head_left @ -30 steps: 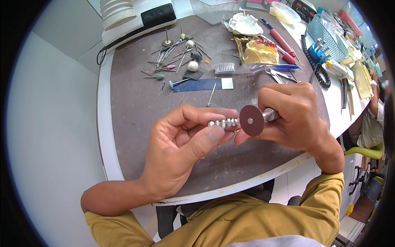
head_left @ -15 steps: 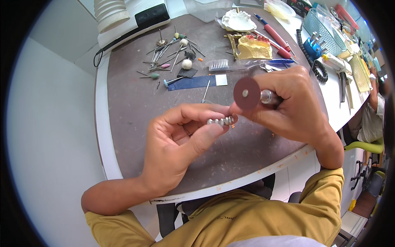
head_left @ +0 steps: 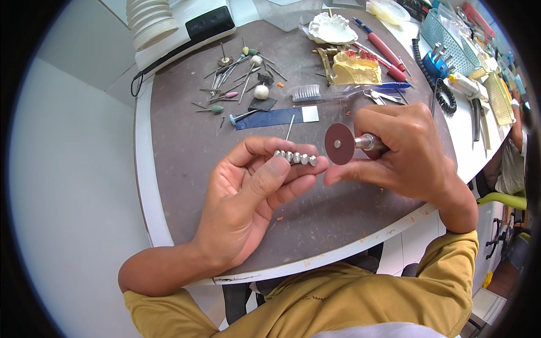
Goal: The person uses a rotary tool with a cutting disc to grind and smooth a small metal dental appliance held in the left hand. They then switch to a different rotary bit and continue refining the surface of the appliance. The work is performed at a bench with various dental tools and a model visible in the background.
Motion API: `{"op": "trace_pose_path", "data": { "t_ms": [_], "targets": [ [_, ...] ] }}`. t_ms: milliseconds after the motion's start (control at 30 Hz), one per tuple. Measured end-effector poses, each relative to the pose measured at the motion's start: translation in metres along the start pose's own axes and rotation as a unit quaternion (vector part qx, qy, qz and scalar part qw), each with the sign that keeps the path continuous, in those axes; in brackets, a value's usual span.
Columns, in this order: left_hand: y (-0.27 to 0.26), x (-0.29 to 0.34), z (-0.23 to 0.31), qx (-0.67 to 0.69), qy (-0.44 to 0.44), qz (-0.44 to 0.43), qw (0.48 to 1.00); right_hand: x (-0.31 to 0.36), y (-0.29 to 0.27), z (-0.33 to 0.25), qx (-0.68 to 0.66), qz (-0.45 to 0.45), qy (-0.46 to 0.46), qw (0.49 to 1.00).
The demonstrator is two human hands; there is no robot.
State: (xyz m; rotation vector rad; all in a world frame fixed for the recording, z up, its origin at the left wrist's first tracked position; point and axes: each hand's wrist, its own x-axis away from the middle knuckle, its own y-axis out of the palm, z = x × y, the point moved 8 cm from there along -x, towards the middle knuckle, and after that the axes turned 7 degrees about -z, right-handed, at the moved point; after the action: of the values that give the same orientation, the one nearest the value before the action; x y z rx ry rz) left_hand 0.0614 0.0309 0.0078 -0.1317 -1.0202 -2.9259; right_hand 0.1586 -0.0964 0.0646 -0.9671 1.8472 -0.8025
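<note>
Watching through the head camera from my end, I had the left hand (head_left: 239,194) pinching a row of metal teeth (head_left: 296,158) between thumb and fingers, the remaining fingers loosely curled below. The right hand (head_left: 403,151) was closed around a rotary tool (head_left: 367,142) with a dark red disc (head_left: 340,145) on its tip. Both were up over the desk (head_left: 189,186), closer to its near edge than its far one. What mattered to me was the line-up: the teeth ran pretty much left to right, right end dipping slightly toward the near edge, and the disc sat just past that end, a touch farther from the near edge. So the disc was the closest bit on the right-hand side. They looked apart, but honestly I couldn't judge depth from one view.
</note>
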Motion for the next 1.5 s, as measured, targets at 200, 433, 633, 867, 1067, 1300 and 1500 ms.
{"op": "trace_pose_path", "data": {
  "t_ms": [200, 433, 633, 867, 1067, 1300, 1500],
  "targets": [
    [-0.0006, -0.0006, -0.0024, 0.004, -0.005, 0.002, 1.0, 0.0015, 0.0032, 0.0008, -0.002, 0.005, -0.009, 1.0],
    [0.0001, 0.0002, -0.001, 0.015, 0.016, -0.014, 1.0, 0.0017, 0.0051, -0.003, 0.018, -0.008, -0.028, 0.999],
    [0.0009, 0.0001, -0.0009, 0.011, 0.022, -0.011, 1.0, 0.0026, 0.0085, -0.0033, 0.02, -0.017, -0.034, 0.999],
    [-0.0025, 0.0005, -0.0025, -0.025, 0.009, 0.01, 1.0, 0.0019, 0.0095, -0.0046, 0.019, -0.028, -0.03, 0.999],
    [-0.0006, 0.0015, -0.0022, -0.033, 0.024, 0.006, 0.999, 0.002, 0.0105, -0.0038, 0.019, -0.034, -0.028, 0.999],
    [-0.0004, 0.0017, -0.0019, -0.029, 0.024, 0.001, 0.999, 0.0014, 0.0104, -0.0036, 0.023, -0.037, -0.024, 0.999],
    [-0.0001, 0.0013, -0.0015, -0.039, 0.029, 0.001, 0.999, 0.0015, 0.0107, -0.0027, 0.02, -0.034, -0.023, 0.999]
  ]
}}
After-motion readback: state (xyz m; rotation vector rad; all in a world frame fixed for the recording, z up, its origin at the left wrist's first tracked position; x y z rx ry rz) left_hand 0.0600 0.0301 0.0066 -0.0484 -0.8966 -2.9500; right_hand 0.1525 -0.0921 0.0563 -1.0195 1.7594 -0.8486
